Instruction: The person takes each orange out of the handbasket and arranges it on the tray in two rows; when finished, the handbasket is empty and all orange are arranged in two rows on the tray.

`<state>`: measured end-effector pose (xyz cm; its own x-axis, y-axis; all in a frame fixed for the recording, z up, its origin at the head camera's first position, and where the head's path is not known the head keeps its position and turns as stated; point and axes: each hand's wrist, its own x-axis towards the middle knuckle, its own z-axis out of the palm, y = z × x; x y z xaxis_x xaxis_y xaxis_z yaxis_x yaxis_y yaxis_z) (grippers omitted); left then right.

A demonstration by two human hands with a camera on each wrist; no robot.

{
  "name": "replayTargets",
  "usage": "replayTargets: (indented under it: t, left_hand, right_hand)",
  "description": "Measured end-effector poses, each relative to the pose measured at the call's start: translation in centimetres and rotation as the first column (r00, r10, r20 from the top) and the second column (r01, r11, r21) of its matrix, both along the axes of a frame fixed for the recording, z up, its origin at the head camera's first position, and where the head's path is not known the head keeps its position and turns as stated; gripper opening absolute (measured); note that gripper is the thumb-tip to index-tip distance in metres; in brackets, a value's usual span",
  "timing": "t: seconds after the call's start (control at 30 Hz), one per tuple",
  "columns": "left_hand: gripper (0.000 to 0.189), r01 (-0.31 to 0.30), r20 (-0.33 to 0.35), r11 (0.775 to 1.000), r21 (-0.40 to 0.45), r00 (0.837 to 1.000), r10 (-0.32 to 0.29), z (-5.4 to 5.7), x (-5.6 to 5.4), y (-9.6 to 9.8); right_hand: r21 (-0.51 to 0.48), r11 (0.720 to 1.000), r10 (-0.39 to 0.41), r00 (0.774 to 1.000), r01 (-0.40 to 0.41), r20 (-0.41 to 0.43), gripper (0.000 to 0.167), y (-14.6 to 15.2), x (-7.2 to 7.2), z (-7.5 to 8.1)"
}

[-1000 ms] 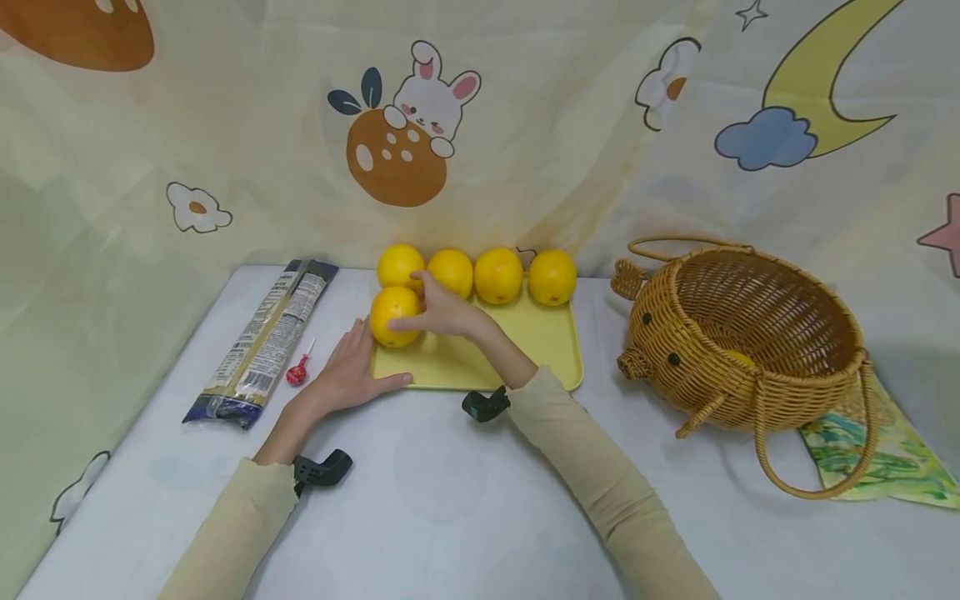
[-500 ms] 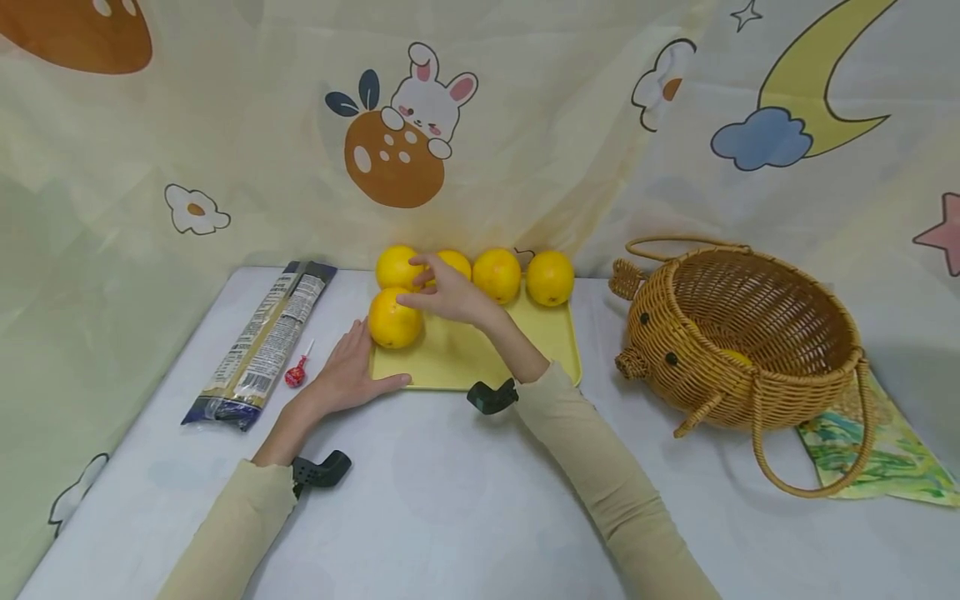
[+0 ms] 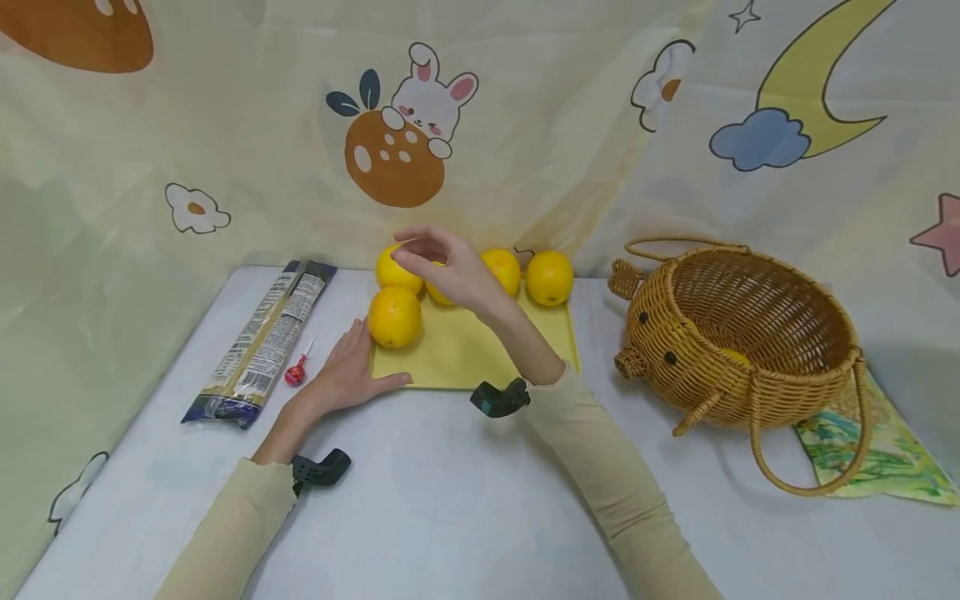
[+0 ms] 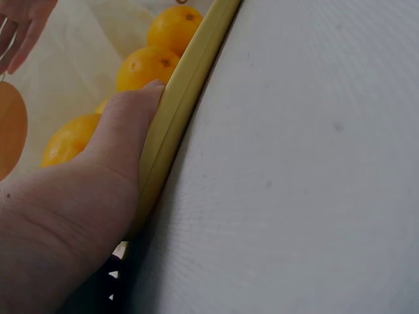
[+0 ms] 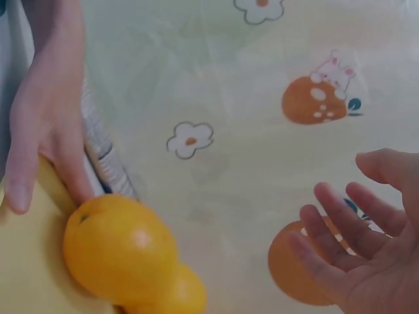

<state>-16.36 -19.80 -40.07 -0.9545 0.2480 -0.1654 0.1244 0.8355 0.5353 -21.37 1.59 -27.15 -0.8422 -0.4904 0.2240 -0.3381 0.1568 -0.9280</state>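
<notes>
A yellow tray [image 3: 465,362] carries several oranges. One front orange [image 3: 395,317] sits at the tray's left side, and others line the back edge, such as the far right orange [image 3: 550,277]. My left hand [image 3: 345,372] rests at the tray's front left corner, its thumb [image 4: 121,127] along the front rim and its fingers by the left side. Above the back row, my right hand [image 3: 457,267] is raised with nothing in it. Its loosely bent fingers [image 5: 347,229] are apart from the fruit and partly hide two back oranges in the head view.
On the right stands a wicker pig-shaped basket [image 3: 652,333] with something yellow inside. A green patterned packet or cloth [image 3: 873,446] lies beneath its edge. To the left are a long printed package [image 3: 262,342] and a red lollipop [image 3: 296,372]. A printed curtain [image 3: 540,125] hangs behind.
My right hand has let go of the front orange and risen back and up, off the fruit. The orange stays on the tray. My left hand has not moved.
</notes>
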Motion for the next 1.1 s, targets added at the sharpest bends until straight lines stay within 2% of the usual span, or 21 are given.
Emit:
replayTargets:
  t: [0.13, 0.27, 0.4, 0.5, 0.67, 0.8, 0.9, 1.0, 1.03, 1.1]
  left_hand:
    - [0.122, -0.008, 0.004, 1.0, 0.003, 1.0, 0.008, -0.1, 0.0, 0.1]
    - [0.121, -0.016, 0.003, 1.0, 0.008, 1.0, 0.016, -0.2, -0.1, 0.3]
    - [0.122, -0.012, 0.003, 1.0, 0.006, 1.0, 0.012, -0.3, 0.1, 0.5]
    - [0.122, 0.001, 0.004, 1.0, 0.003, 1.0, -0.001, -0.3, 0.2, 0.6]
    - [0.121, 0.026, -0.003, 0.999, -0.025, 1.0, -0.026, 0.1, 0.3, 0.0]
    - [0.12, 0.031, -0.007, 0.999, -0.045, 0.999, -0.031, 0.2, 0.3, -0.6]
    - [0.119, 0.041, -0.013, 0.999, -0.035, 0.999, -0.042, 0.1, 0.3, -0.6]
    - [0.12, 0.044, -0.015, 0.998, -0.034, 0.999, -0.044, -0.1, 0.3, -0.4]
    - [0.119, 0.045, -0.015, 0.998, -0.035, 0.999, -0.046, -0.1, 0.3, -0.3]
    - [0.12, 0.043, -0.014, 0.998, -0.035, 0.999, -0.043, -0.1, 0.3, -0.2]
  right_hand:
    - [-0.06, 0.998, -0.007, 0.999, 0.005, -0.037, 0.032, 0.4, 0.9, 1.1]
    - [-0.054, 0.998, -0.031, 0.996, 0.026, -0.087, 0.032, 1.6, 2.2, 2.2]
    - [-0.075, 0.997, -0.031, 0.991, 0.022, -0.129, 0.029, 3.8, 4.1, 2.9]
    - [-0.073, 0.997, -0.01, 0.985, -0.002, -0.171, 0.026, 6.0, 6.1, 2.6]
    - [0.011, 0.999, 0.047, 0.97, -0.046, -0.237, 0.024, 9.8, 9.9, 0.6]
    - [0.049, 0.996, 0.084, 0.968, -0.075, -0.235, 0.024, 11.8, 12.2, -0.8]
    - [0.055, 0.996, 0.084, 0.973, -0.074, -0.216, 0.026, 13.1, 13.2, -1.1]
    - [0.096, 0.995, 0.06, 0.972, -0.039, -0.226, 0.028, 14.8, 13.6, -0.9]
    - [0.133, 0.991, 0.046, 0.966, -0.012, -0.255, 0.029, 15.5, 13.6, -0.6]
    - [0.247, 0.967, 0.028, 0.933, 0.066, -0.359, 0.029, 16.9, 13.3, 0.3]
